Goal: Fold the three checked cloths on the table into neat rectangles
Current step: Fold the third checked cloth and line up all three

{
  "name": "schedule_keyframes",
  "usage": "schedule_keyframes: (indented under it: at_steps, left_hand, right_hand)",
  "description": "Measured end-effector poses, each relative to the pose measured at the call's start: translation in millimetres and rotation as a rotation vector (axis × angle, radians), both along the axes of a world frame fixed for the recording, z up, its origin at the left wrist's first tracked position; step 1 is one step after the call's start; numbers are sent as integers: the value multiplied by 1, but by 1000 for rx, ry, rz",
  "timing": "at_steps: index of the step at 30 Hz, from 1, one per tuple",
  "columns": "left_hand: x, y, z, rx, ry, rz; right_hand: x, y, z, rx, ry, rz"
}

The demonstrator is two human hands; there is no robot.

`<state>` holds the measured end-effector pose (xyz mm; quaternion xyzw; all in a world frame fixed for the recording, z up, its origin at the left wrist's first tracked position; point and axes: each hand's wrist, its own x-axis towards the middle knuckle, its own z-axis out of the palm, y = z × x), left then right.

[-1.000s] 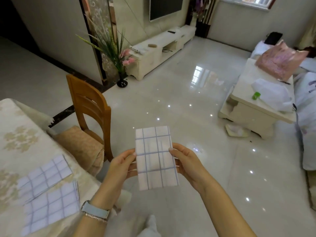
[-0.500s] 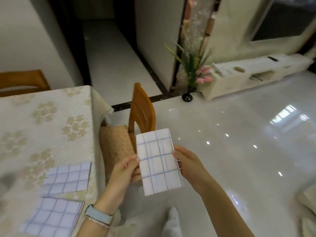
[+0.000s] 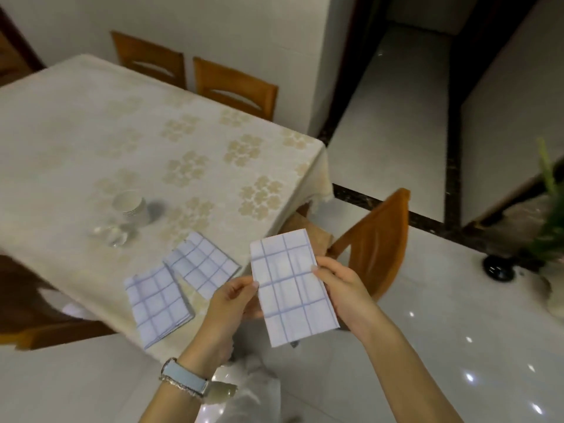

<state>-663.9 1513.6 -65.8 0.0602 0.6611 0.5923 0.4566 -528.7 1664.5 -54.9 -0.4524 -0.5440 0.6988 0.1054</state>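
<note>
I hold a white cloth with blue checks (image 3: 291, 285), folded into a tall rectangle, upright in the air off the table's near corner. My left hand (image 3: 232, 303) pinches its left edge and my right hand (image 3: 343, 288) grips its right edge. Two more folded checked cloths lie flat on the table near its front edge: one (image 3: 158, 302) closer to me, the other (image 3: 203, 264) just behind it, their corners nearly touching. They sit to the left of my left hand.
The table (image 3: 91, 141) has a cream flowered tablecloth. A stack of small white bowls (image 3: 131, 206) and clear glassware (image 3: 111, 235) stand behind the cloths. Wooden chairs stand at the far side (image 3: 235, 87) and at the near right corner (image 3: 375, 239). A potted plant (image 3: 546, 233) is far right.
My view has swung left, from the living room back onto the table. The held cloth stays between both hands, and the two folded cloths now lie close to my left hand.
</note>
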Motion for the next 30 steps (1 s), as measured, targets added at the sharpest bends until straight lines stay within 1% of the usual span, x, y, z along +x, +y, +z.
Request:
schedule_keyframes:
  at_steps: [3, 5, 14, 19, 25, 30]
  left_hand:
    - [-22, 7, -4, 10, -9, 105]
    - [-37, 12, -7, 16, -31, 134]
    - [-117, 46, -34, -72, 22, 236]
    - [-153, 69, -67, -113, 40, 351]
    - [-177, 89, -112, -201, 22, 509]
    - [-193, 103, -147, -286, 76, 538]
  right_hand:
    - [-40, 16, -9, -40, 10, 51]
    - [-61, 25, -17, -55, 2, 52]
    - [-162, 73, -48, 14, -53, 184]
    - [-223, 98, -70, 30, -61, 262]
    - [-278, 120, -112, 83, -166, 405]
    - [-309, 136, -140, 161, -217, 510]
